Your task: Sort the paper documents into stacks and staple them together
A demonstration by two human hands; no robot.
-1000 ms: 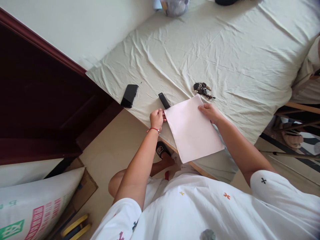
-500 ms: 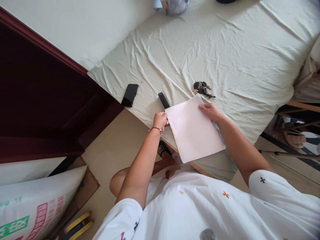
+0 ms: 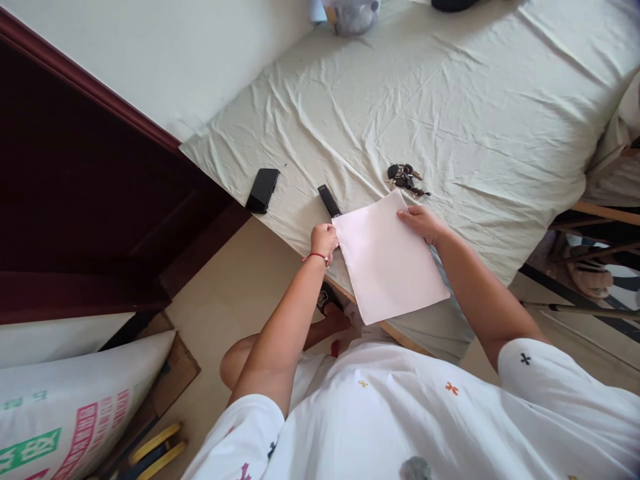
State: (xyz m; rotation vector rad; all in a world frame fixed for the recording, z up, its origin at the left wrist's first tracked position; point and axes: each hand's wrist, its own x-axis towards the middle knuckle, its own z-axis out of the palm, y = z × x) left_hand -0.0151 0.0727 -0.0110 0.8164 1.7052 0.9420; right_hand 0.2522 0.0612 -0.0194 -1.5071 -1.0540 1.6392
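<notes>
A pale pink sheet of paper (image 3: 387, 257) lies on the near edge of a table under a wrinkled pale green cloth (image 3: 425, 93); its near corner hangs past the edge. My left hand (image 3: 324, 239) pinches the sheet's left corner, fingers closed on it. My right hand (image 3: 421, 222) rests on the far right edge, thumb and fingers holding the paper. A narrow black stick-like object (image 3: 329, 200) lies just beyond my left hand, partly under the sheet.
A black phone (image 3: 263, 190) lies near the table's left corner. A bunch of keys (image 3: 405, 177) sits just beyond the paper. A dark wooden door frame (image 3: 85, 200) stands at left, a printed sack (image 3: 65, 407) on the floor, and chair legs (image 3: 580, 267) at right.
My left hand has slid slightly toward me along the paper's left corner. The sheet and my right hand have barely moved.
</notes>
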